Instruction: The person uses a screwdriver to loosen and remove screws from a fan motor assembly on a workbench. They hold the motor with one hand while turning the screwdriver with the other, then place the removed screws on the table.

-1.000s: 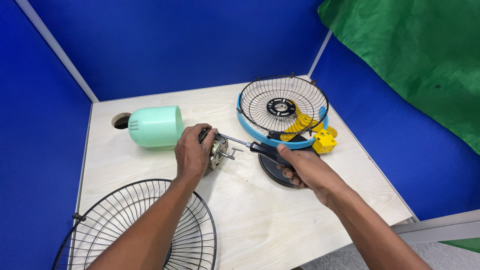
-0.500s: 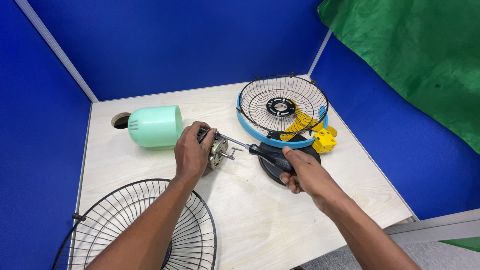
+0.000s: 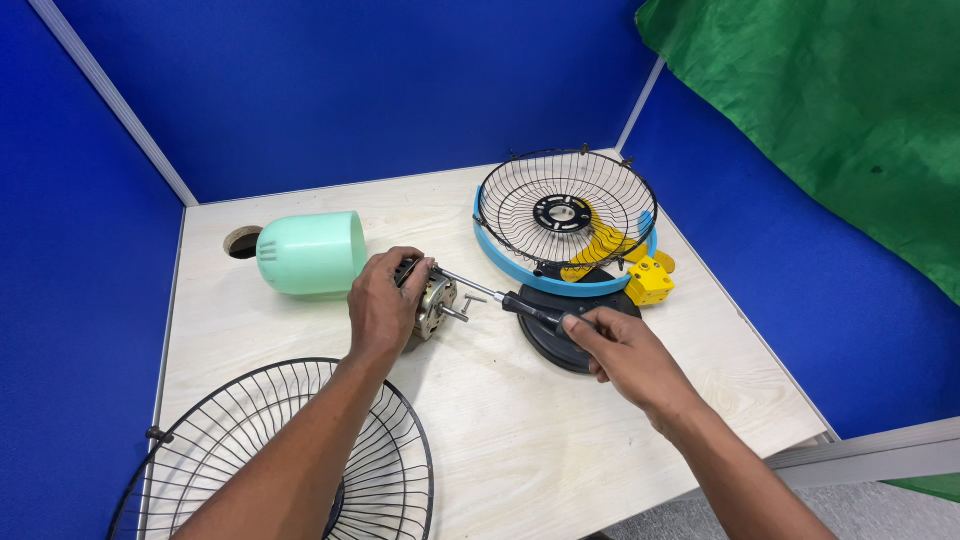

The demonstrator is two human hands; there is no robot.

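Note:
My left hand (image 3: pixel 385 305) grips a small metal fan motor (image 3: pixel 436 303) lying on the light wooden table (image 3: pixel 520 440). My right hand (image 3: pixel 615 350) holds a screwdriver (image 3: pixel 500 298) by its black handle, and the shaft runs left to the top of the motor. A mint-green plastic motor housing (image 3: pixel 312 253) lies on its side just left of my left hand.
A black wire fan grille (image 3: pixel 250 470) lies at the front left. A second wire grille with a blue rim (image 3: pixel 566 215) sits at the back right over yellow plastic parts (image 3: pixel 648 280) and a black round base (image 3: pixel 550 340). A round hole (image 3: pixel 241 242) is in the table's back left. Blue partition walls surround the table.
My right hand slid a little down and right along the screwdriver handle. My left hand and the motor stayed in place.

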